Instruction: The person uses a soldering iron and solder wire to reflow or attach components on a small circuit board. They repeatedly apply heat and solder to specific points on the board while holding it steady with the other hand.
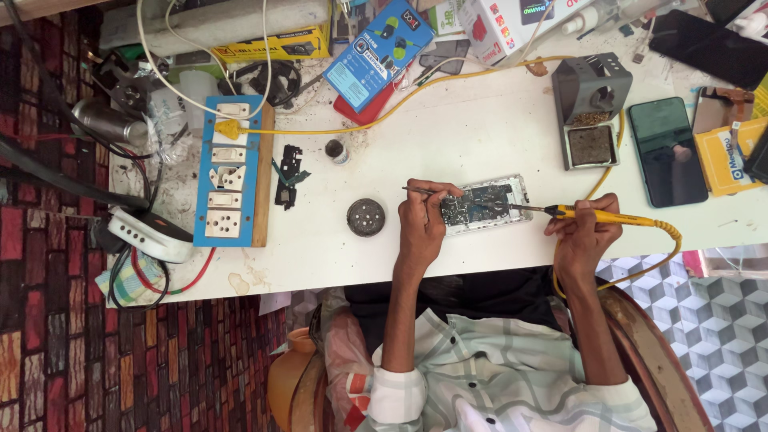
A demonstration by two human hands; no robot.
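Observation:
An opened phone (488,204) with its circuit board exposed lies on the white table (448,136) in front of me. My left hand (422,220) rests at the phone's left end and grips thin metal tweezers (420,190) that point left over the table. My right hand (584,232) holds a yellow soldering iron (596,214) by its handle. Its dark tip reaches left onto the right part of the board. The iron's yellow cable (668,240) loops off the table edge to the right.
A grey soldering iron stand (590,108) with a sponge sits behind the phone. A dark phone (666,150) lies to its right. A blue switch board (230,172), a round dark tin (366,217), a small jar (338,150) and a black phone part (288,174) lie left. Boxes crowd the back.

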